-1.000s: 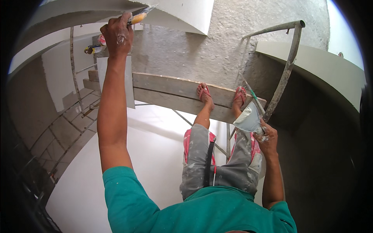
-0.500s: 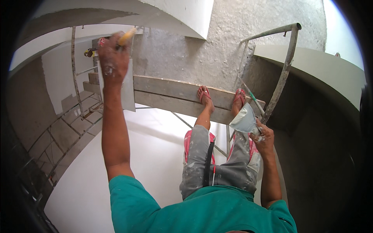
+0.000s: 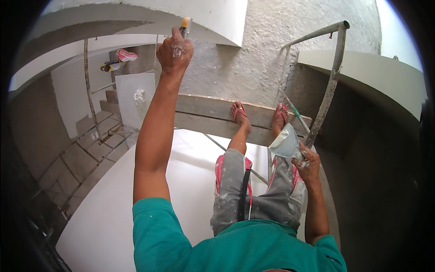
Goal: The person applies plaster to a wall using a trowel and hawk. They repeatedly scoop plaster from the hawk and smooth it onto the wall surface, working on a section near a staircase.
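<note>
This looks like a building site, a place with unfinished walls: rough, bare cement (image 3: 281, 41) shows next to a smooth white surface (image 3: 222, 20). The person stands on planks (image 3: 204, 104) among stained metal pipes (image 3: 333, 79), with a paste-smeared board (image 3: 128, 86), a coated scraper (image 3: 284, 142) and white-spattered trousers (image 3: 230, 190).

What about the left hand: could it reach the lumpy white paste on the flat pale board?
Probably yes: the left hand, holding a yellow-handled tool, looks near enough, and the paste looks uncovered.
</note>
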Tool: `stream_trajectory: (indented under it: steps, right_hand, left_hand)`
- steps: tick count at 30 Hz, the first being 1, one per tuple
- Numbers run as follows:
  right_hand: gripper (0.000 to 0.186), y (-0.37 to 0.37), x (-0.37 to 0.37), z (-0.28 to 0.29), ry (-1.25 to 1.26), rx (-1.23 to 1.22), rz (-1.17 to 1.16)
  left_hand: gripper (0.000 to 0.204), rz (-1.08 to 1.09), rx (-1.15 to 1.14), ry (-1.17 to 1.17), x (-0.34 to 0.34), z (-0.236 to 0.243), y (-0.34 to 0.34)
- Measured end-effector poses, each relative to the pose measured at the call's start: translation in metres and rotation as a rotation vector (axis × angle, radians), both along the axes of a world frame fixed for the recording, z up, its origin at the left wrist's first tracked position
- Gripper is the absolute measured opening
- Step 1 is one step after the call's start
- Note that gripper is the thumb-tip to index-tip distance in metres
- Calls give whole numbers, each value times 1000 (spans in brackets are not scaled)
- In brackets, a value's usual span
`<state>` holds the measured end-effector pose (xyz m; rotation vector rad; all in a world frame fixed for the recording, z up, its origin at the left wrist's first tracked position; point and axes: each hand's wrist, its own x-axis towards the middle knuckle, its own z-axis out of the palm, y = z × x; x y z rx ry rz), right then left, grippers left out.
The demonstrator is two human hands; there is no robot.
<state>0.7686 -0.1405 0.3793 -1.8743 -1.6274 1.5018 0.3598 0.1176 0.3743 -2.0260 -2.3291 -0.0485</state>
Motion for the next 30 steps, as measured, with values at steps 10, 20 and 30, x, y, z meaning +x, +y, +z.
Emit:
stream_trajectory:
  steps: [10,20,30]
  right_hand:
    - [56,-11,10,-9,-17,0,-76]
    - [61,17,1,32,-57,216,65]
    - [60,51,-58,94,57,203,144]
  left_hand:
    - [25,68,143,-455,-18,48,-27]
    - [28,115,387,-962,-100,160,-68]
    - [33,473,394,-1519,-39,155,-194]
